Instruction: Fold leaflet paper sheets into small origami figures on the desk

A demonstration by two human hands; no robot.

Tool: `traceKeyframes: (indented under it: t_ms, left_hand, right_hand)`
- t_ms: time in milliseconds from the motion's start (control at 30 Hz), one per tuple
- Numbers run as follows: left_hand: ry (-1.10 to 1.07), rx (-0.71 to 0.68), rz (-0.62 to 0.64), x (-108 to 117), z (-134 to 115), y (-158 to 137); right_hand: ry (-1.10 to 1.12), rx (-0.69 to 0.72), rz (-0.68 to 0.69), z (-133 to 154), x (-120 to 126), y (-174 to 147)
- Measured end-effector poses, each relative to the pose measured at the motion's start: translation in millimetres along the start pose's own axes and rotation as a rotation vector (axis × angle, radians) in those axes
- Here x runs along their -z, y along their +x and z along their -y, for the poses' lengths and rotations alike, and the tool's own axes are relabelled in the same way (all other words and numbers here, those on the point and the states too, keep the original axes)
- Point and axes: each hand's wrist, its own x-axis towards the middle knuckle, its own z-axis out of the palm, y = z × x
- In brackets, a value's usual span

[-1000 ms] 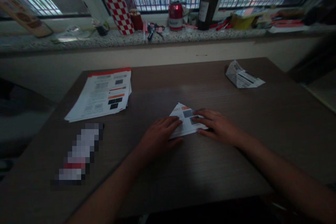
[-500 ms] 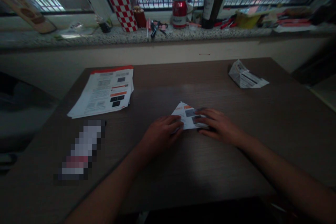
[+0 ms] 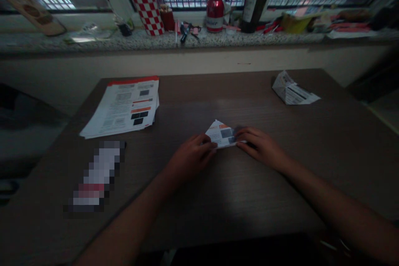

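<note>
A small folded sheet of printed paper (image 3: 225,134) lies in the middle of the table, its peak pointing away from me. My left hand (image 3: 197,150) pinches its near left corner between thumb and fingers. At the near right corner, my right hand (image 3: 260,144) grips the paper with fingers curled over the edge. Both corners are hidden under the fingers. Farther off at the right stands a folded paper piece (image 3: 293,90) with printed faces, apart from both hands.
A stack of printed sheets (image 3: 124,108) lies at the left of the brown table (image 3: 199,199). Nearer me is a blurred-out phone-like object (image 3: 96,174). On the granite sill (image 3: 149,43) are a red can (image 3: 215,14), a dark bottle (image 3: 253,6) and a checkered red-and-white container (image 3: 148,10).
The fingers of both hands have curled in from lying flatter on the paper to gripping its near corners. The paper's near edge has shifted slightly away from me.
</note>
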Motion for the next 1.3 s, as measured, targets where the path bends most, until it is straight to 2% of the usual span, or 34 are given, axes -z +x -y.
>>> traceKeyframes:
  t_ms: [200,467,800,1033,1300]
  left_hand:
    - [-0.009,0.051,-0.065,-7,4,6]
    - [0.016,0.107,-0.074,-11,5,10]
    - [0.091,0.008,-0.072,-14,12,10]
    - [0.160,-0.062,0.016,-8,7,7]
    - [0.160,-0.139,0.089,1,-4,2]
  right_hand:
    - [0.007,-0.075,-0.063,4,-1,7]
    - [-0.010,-0.135,-0.076,3,-4,13]
    - [-0.094,-0.110,-0.035,-3,-8,19]
    - [-0.261,-0.072,-0.006,-10,-4,22]
    - [-0.326,-0.037,-0.023,-23,-2,31]
